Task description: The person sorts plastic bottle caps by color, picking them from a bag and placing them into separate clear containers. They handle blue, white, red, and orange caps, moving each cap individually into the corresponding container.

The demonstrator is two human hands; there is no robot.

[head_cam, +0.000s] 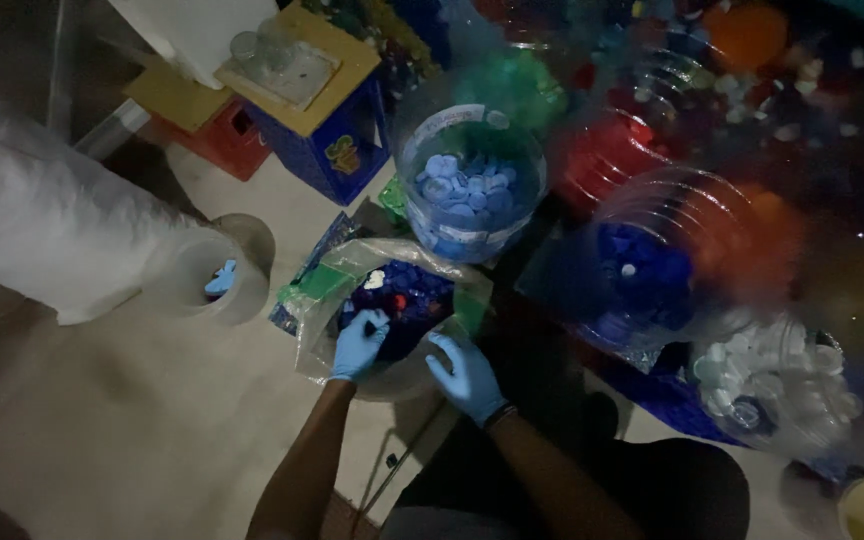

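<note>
A clear plastic bag lies open on the floor in front of me, holding a heap of bottle caps, mostly dark blue with a white and a red one. My left hand, in a blue glove, reaches into the near side of the heap with its fingers curled among the caps. Just to the right, my right hand, also gloved in blue, rests on the bag's near edge with its fingers spread. Whether either hand holds a cap is hidden.
A clear tub of light blue caps stands behind the bag. Right of it are tubs of dark blue caps, white caps, red caps and green caps. A small white cup, a large white sack and coloured crates sit left.
</note>
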